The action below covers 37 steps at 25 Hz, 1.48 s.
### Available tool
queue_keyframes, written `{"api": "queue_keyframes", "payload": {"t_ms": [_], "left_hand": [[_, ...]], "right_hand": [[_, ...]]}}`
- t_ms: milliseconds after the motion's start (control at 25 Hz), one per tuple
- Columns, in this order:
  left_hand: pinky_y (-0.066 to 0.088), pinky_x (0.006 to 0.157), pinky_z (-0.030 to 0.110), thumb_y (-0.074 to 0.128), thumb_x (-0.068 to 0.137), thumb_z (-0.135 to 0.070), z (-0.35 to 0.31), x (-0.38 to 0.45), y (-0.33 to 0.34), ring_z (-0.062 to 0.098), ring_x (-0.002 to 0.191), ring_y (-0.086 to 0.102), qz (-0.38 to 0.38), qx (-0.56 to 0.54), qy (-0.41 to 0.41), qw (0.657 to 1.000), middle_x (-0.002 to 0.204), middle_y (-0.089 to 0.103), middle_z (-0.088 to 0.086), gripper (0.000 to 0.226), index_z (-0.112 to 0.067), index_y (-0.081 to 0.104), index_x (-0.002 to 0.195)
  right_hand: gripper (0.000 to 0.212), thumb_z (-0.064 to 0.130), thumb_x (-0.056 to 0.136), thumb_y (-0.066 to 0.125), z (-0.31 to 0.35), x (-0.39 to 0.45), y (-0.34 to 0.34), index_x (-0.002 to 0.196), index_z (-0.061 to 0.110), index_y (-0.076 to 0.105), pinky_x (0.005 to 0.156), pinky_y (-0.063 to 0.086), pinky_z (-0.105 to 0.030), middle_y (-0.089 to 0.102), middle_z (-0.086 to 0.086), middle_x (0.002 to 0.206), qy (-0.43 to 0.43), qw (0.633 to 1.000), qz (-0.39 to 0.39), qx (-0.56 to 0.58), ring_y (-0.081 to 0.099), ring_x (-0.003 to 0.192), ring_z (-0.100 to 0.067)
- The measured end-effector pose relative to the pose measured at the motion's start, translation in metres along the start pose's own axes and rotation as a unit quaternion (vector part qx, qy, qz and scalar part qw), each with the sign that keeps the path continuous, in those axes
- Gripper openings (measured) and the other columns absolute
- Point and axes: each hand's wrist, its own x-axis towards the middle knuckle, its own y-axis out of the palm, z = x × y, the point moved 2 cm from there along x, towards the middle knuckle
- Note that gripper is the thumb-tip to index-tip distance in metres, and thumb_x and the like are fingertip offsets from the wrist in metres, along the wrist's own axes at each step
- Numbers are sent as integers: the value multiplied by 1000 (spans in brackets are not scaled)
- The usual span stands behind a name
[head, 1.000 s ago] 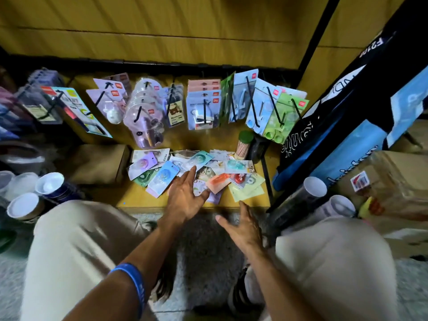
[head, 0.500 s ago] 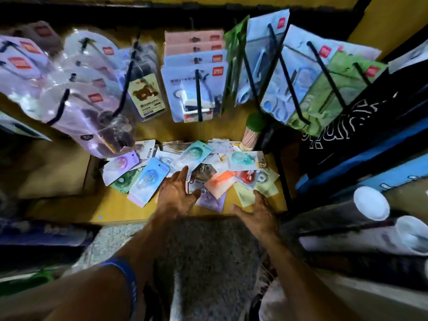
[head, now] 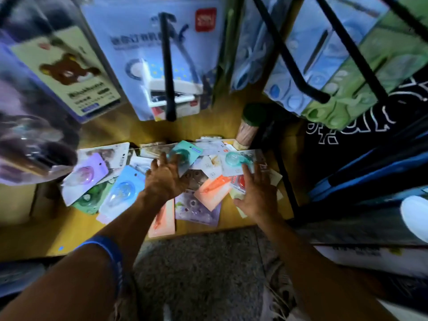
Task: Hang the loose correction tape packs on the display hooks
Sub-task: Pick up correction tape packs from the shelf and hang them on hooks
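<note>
Hidden: the left hand's (head: 165,179) palm and fingertips are pressed into the pile of packs (head: 203,181), so what lies under them cannot be made out; several packs are buried under others.
Cut off: the hooks (head: 168,66) and the hung goods above the hands are cropped by the top edge and blurred; print on them cannot be read.
Left hand: laid flat, fingers spread wide, on the packs, its fingertips touching the teal pack (head: 185,154).
Right hand: (head: 256,193) laid on the right side of the pile, fingers extended, beside a second teal pack (head: 238,162); whether anything is pinched cannot be told.
Packs: loose, overlapping on the bench (head: 46,232), around and under both hands; a blue pack (head: 122,193) lies just left of the left hand.
Edges: the bench's front edge runs below the wrists; an orange pack (head: 162,221) overhangs it.
Room: a jar (head: 251,126) stands beyond the right hand; a black upright (head: 286,181) is just right of it.
</note>
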Motion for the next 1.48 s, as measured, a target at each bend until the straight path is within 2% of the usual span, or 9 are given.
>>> {"api": "queue_keyframes", "payload": {"t_ms": [120,240,400,600,680,800,960,1160,1480], "left_hand": [[32,111,52,62,64,-67,13,1,7,45,140,25,31,-3,5,1000,157,18,19,105,-34,18,154],[40,101,51,65,76,-57,17,-6,11,45,130,37,-6,18,39,999,147,36,19,87,-32,27,150],[44,85,44,68,77,-36,23,-12,8,45,107,54,-82,-49,58,994,115,60,22,55,-17,53,126],[46,87,43,74,70,-30,29,2,9,43,103,55,-88,-108,-19,990,113,64,17,77,-20,35,136],[50,84,43,71,80,-26,28,4,9,44,101,59,-104,-117,-55,986,108,68,18,66,-15,37,135],[47,85,42,69,84,-33,29,1,10,44,107,57,-104,-111,-81,985,114,66,21,50,-10,47,123],[42,98,48,74,65,-68,27,-4,17,37,120,48,-51,-136,-117,982,130,57,9,86,-24,44,132],[40,99,47,74,76,-51,20,-12,24,35,120,48,-43,-94,-119,988,127,60,11,71,-20,42,132],[41,96,45,73,77,-46,3,-16,23,36,122,42,-55,-71,-156,984,130,46,18,73,-13,38,131]], "right_hand": [[107,25,82,71,20,9,13,151,41,-10,100,40,-57,-13,0,162,38,999,6,21,10,146,-41],[98,11,90,60,31,15,15,151,41,-10,84,53,-43,-10,-6,163,64,998,-12,18,30,139,-41],[83,25,93,57,31,17,1,155,30,2,93,50,-42,2,-15,161,21,999,-10,-39,43,131,-39],[59,34,94,54,26,15,-20,146,20,28,86,48,-41,37,-10,146,6,998,-65,4,53,119,-34],[54,29,96,52,21,12,-24,144,19,29,85,48,-41,48,-10,136,10,998,-65,5,53,118,-34],[52,17,95,52,13,6,-28,142,20,30,81,48,-40,50,-10,132,35,995,-93,-10,54,115,-36],[50,14,92,51,3,-4,-30,140,18,35,84,51,-48,52,-13,133,65,982,-160,73,55,114,-39],[56,2,80,61,6,-36,-37,131,17,44,90,47,-47,50,-9,134,35,952,-215,214,50,121,-34],[70,-4,67,64,13,-83,-15,129,21,42,88,48,-41,52,-7,133,-46,961,-173,211,48,120,-31]]}}
